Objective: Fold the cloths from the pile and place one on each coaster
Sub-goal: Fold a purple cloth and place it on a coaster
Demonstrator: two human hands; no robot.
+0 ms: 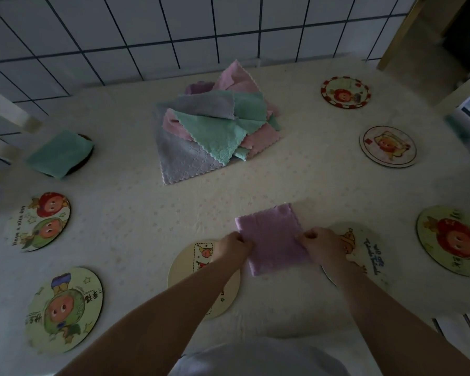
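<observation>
Eight round cartoon-printed coasters (388, 146) ringed the counter (136, 213); both hands' curled fingers (240, 238) pinched one folded purple cloth (272, 240), left hand (235, 246) and right hand (323, 246).

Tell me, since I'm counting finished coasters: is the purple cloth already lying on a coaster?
No: the purple cloth lies on the table between two coasters, held at its sides by the left hand and right hand.

Head camera looks down at table (296, 164).
</observation>
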